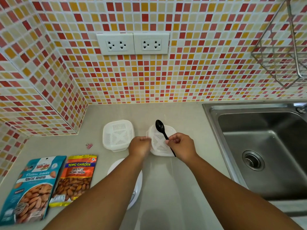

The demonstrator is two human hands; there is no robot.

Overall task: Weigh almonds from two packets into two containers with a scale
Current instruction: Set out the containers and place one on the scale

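Black plastic spoon (pixel 162 131), pinched partway down the handle by the right hand (pixel 181 147), fingers curled round it. Bowl end up and away toward the tiled wall (pixel 149 77), handle tip down and toward the person, long axis slanting from far-left to near-right across the right container (pixel 160 142). Bowl of the spoon hollow, glossy, over that container's far rim.

White, squarish with rounded corners, slotted strainer insert with a pale cross pattern inside: so the right container, slightly tilted. Left edge of it gripped by the left hand (pixel 140 146), fingers curled at the rim. Matching left container (pixel 118 135) just beside, flat on the beige counter (pixel 166 188), touched by neither hand.

Round white scale (pixel 135 188) nearer the person, mostly hidden beneath the left forearm; display unreadable.

Two almond packets flat on the counter at the near left, side by side and touching, tops pointing away toward the wall, long axes running near-to-far. Teal packet (pixel 31 188) leftmost, printed with roasted almonds. Orange packet (pixel 74 178) marked "TONG GARDEN SALTED ALMONDS", with a yellow border.

Small pink binder clip (pixel 89 145) on the counter between packets and left container. Steel sink (pixel 265 146) at right, drain visible. Twin white sockets (pixel 132 44) on the wall; wire rack (pixel 282 52) hanging upper right.
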